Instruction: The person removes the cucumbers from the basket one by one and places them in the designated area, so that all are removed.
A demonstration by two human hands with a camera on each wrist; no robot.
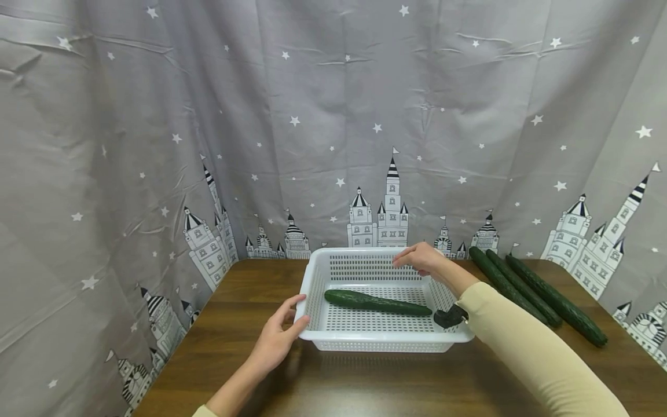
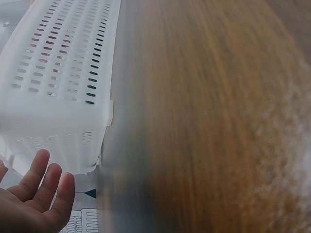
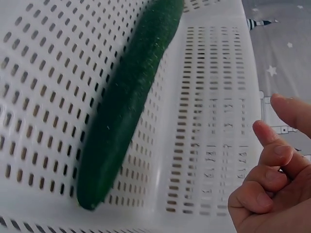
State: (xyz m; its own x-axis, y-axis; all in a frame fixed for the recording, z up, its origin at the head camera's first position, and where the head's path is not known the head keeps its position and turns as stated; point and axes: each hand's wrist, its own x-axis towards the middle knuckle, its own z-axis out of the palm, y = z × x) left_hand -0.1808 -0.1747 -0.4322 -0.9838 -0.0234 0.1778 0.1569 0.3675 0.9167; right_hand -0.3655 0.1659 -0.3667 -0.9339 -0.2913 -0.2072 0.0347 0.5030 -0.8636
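A white perforated plastic basket (image 1: 385, 336) stands on the wooden table, with one dark green cucumber (image 1: 377, 303) lying lengthwise on its floor. My left hand (image 1: 281, 330) holds the basket's left rim near the front corner, thumb over the edge; in the left wrist view its other fingers (image 2: 60, 199) spread loosely beside the wall. Above the basket's back right part is my right hand (image 1: 423, 258), loosely bent and holding nothing. The right wrist view shows the same cucumber (image 3: 129, 97) apart from that hand's fingers (image 3: 265, 179).
Three more cucumbers (image 1: 554, 298) lie side by side, slanting, on the table's right side. Behind the wooden table (image 1: 229, 313) hangs a grey curtain (image 1: 323, 116) printed with stars and castles. A black device (image 1: 450, 317) sits at the right wrist.
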